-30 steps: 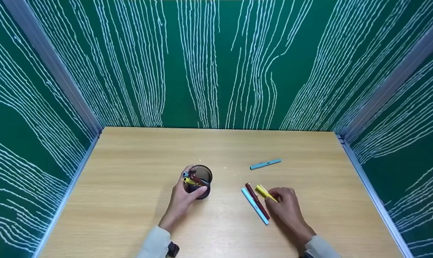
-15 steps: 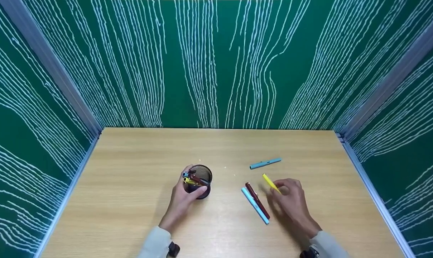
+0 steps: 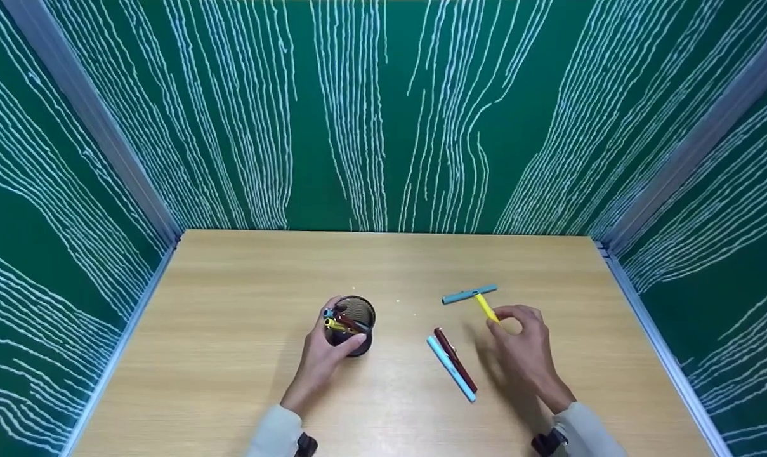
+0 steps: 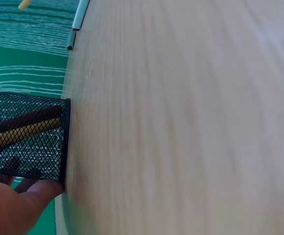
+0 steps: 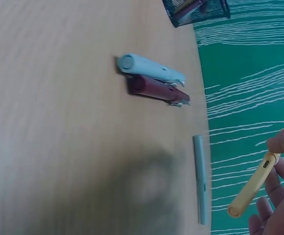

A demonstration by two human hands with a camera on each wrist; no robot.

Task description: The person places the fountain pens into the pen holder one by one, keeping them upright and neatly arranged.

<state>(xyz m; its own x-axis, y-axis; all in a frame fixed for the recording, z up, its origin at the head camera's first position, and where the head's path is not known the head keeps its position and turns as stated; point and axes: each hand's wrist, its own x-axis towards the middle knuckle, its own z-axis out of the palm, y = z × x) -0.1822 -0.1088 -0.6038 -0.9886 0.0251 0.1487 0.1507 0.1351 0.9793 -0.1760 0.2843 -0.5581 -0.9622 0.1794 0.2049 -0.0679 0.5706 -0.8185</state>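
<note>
On the table, my left hand (image 3: 320,358) grips a black mesh pen cup (image 3: 361,308), thumb on the near side and fingers round the left. A yellow pen (image 3: 332,324), a maroon pen and a blue pen lean inside; the left wrist view shows two of them through the mesh (image 4: 29,156). My right hand (image 3: 528,343) pinches another yellow pen (image 3: 487,309) by one end, thumb against fingers, held up off the table with its shadow below. In the head view that pen's far end overlaps a teal pen (image 3: 457,296).
A light blue pen (image 3: 451,368) and a maroon pen (image 3: 457,363) lie side by side between the hands. Green walls (image 3: 415,158) with white wavy lines enclose the wooden table (image 3: 262,273) at the back and sides.
My right hand has lifted the yellow pen from beside the maroon pen, moved it up and to the right, and turned it. My left hand stays on the pen cup.
</note>
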